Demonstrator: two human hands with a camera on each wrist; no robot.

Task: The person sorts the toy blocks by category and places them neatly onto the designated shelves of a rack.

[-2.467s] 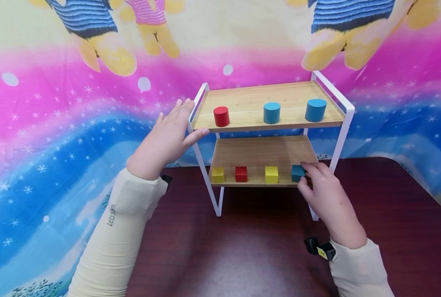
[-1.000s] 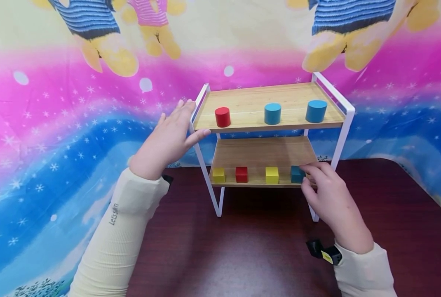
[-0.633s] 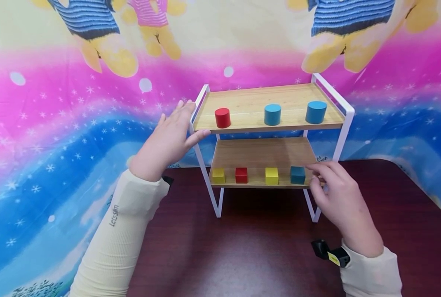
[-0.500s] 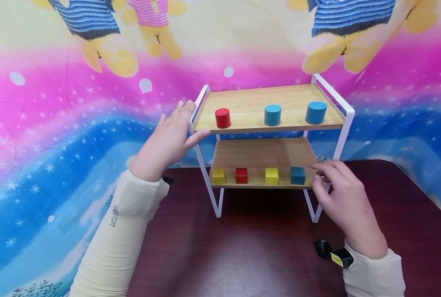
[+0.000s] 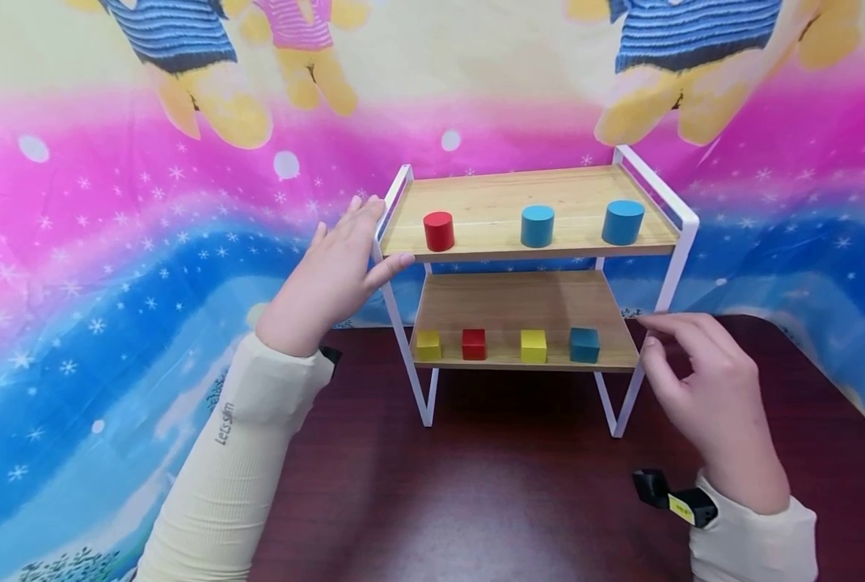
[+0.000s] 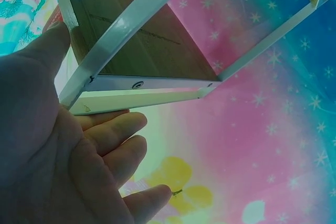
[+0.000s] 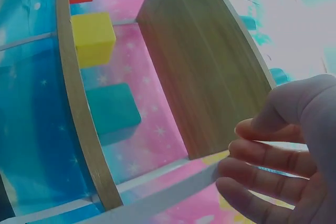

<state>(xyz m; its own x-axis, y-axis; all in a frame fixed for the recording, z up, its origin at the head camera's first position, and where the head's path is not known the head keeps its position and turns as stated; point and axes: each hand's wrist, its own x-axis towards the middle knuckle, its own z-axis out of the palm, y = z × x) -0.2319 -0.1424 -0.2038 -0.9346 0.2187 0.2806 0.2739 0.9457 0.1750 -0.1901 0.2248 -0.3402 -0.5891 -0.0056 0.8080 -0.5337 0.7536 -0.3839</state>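
My left hand [image 5: 323,275] rests at the upper left corner of a two-tier shelf rack [image 5: 520,252], fingers extended along the white side frame, thumb by the top board's front edge. The left wrist view shows that palm [image 6: 58,166] beside the frame. Loosely bent and holding nothing, my right hand [image 5: 712,396] is just off the rack's right leg. Nearest to it on the lower shelf is a teal cube [image 5: 584,345], also seen in the right wrist view. Left of that cube sit a yellow cube [image 5: 533,346], a red cube [image 5: 474,344] and another yellow cube [image 5: 428,345].
Atop the rack stand a red cylinder [image 5: 438,232] and two blue cylinders, one mid-right [image 5: 537,226] and a larger one [image 5: 622,223] near the right rail. The rack is on a dark reddish table [image 5: 476,485]. A printed cloth [image 5: 149,202] hangs behind.
My right hand has let go of the teal cube and drawn away to the right, past the rack's leg. The cube stays on the lower shelf, and the left hand has hardly moved.
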